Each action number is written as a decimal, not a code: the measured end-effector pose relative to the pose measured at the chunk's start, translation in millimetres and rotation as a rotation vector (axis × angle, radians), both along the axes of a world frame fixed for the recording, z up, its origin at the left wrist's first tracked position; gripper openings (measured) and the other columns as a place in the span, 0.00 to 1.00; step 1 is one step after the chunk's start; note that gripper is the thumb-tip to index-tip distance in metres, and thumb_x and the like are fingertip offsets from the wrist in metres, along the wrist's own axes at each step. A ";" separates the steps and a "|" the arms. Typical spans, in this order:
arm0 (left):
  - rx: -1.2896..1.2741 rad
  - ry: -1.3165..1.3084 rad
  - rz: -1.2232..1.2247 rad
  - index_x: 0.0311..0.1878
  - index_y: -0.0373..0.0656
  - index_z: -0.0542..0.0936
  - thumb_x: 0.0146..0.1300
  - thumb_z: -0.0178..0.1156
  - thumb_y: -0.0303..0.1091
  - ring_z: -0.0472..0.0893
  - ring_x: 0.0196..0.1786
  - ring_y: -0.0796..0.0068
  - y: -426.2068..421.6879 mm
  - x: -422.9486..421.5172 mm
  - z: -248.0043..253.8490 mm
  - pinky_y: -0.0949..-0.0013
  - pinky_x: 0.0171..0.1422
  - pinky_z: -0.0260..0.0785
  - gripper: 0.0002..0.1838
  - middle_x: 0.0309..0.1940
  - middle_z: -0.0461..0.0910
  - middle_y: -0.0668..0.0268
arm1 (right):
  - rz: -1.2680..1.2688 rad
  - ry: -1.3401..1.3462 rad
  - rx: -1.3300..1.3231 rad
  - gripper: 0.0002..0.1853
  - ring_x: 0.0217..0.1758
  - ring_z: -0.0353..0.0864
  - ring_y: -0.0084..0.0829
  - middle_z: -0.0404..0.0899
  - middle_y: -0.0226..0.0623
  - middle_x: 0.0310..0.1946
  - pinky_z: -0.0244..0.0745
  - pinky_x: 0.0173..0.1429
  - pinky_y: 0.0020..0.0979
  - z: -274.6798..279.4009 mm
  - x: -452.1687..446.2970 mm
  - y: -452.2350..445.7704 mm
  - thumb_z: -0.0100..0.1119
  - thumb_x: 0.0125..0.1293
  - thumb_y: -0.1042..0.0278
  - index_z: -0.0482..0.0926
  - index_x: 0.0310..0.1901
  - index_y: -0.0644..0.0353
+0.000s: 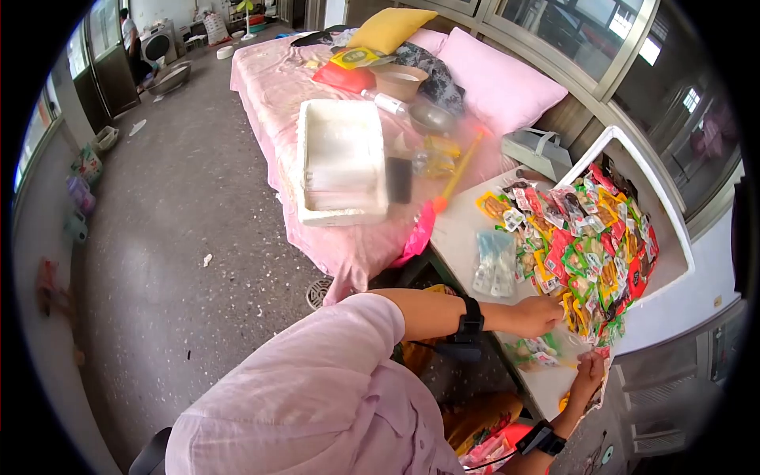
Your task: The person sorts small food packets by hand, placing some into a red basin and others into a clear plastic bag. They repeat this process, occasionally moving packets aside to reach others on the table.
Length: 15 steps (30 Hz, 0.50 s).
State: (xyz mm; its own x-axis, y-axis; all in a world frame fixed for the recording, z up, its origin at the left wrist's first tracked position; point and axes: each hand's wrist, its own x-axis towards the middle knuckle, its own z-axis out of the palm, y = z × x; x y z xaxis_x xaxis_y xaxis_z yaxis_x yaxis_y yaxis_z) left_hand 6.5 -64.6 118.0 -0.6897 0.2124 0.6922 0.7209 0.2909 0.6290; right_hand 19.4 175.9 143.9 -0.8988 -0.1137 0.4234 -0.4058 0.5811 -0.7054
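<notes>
My left hand (542,315) is closed at the near edge of a heap of small colourful snack packets (582,249). What its fingers pinch, if anything, is hidden. Below it, my right hand (587,378) grips the edge of a clear plastic bag (546,353), with several green and red packets showing through the film. The bag lies low over the pale tabletop (455,229), between my two hands. A stack of flat clear bags (495,264) rests beside the heap, left of my left hand. Both wrists wear black bands.
The packets spill from a white foam box (687,237) tipped on its side. Beyond the table is a pink-covered bed (265,87) bearing an open white foam box (303,158), a metal bowl (432,119), a bottle and pillows. A yellow-handled stick (463,170) leans there. Another person stands far off.
</notes>
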 end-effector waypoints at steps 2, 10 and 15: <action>-0.028 -0.012 -0.020 0.25 0.42 0.70 0.49 0.50 0.27 0.71 0.34 0.58 -1.2 4.8 2.0 0.61 0.36 0.63 0.01 0.24 0.70 0.61 | -0.051 0.066 -0.088 0.03 0.25 0.65 0.20 0.70 0.29 0.24 0.61 0.31 0.20 7.0 11.8 -8.9 0.47 0.55 0.76 0.70 0.27 0.63; -0.037 -0.166 -0.186 0.31 0.39 0.70 0.56 0.49 0.27 0.71 0.33 0.75 -7.9 15.3 23.1 0.73 0.39 0.63 0.03 0.28 0.71 0.64 | 0.011 0.027 -0.043 0.03 0.30 0.70 0.21 0.71 0.31 0.24 0.64 0.37 0.20 9.0 21.0 5.0 0.48 0.56 0.76 0.71 0.28 0.64; 0.022 -0.344 -0.223 0.34 0.39 0.70 0.58 0.49 0.26 0.67 0.34 0.86 -8.5 18.5 19.7 0.79 0.40 0.61 0.02 0.29 0.70 0.72 | 0.042 0.034 -0.028 0.04 0.27 0.72 0.22 0.74 0.32 0.21 0.67 0.33 0.23 6.4 30.9 5.6 0.52 0.55 0.72 0.72 0.30 0.64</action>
